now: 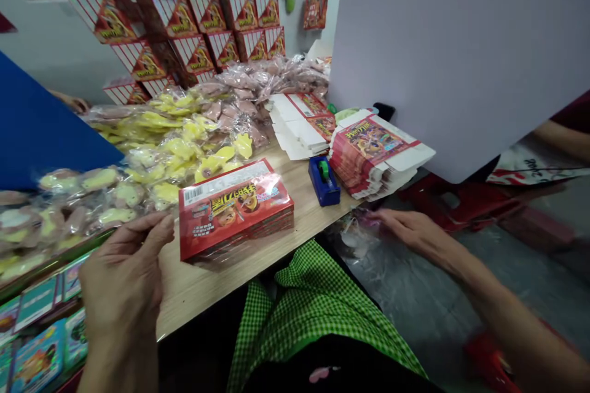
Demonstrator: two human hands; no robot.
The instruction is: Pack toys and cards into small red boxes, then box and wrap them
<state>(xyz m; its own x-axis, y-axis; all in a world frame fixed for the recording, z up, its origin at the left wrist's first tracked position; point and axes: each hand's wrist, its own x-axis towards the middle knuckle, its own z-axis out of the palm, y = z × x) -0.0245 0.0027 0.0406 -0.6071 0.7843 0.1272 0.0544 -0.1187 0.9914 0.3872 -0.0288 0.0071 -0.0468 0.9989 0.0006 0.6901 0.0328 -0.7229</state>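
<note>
A stack of flat red printed card packs [237,212] lies on the wooden table. My left hand [126,264] is beside its left end, thumb and forefinger drawn together, with nothing visible between them. Beyond the table's front edge, my right hand [401,227] is low over the floor on the right, its fingers closed on crumpled clear plastic wrap [357,236]. Between the red stack and the folded cartons stands a blue tape dispenser [325,187] with a green-cored roll.
Folded red-and-white cartons [373,141] and more cartons [299,123] lie at the right. Bagged yellow and pink soft toys [184,135] cover the back. Assembled boxes [193,12] are stacked behind. Colourful cards [39,344] fill the lower left. A grey partition [442,55] rises at right.
</note>
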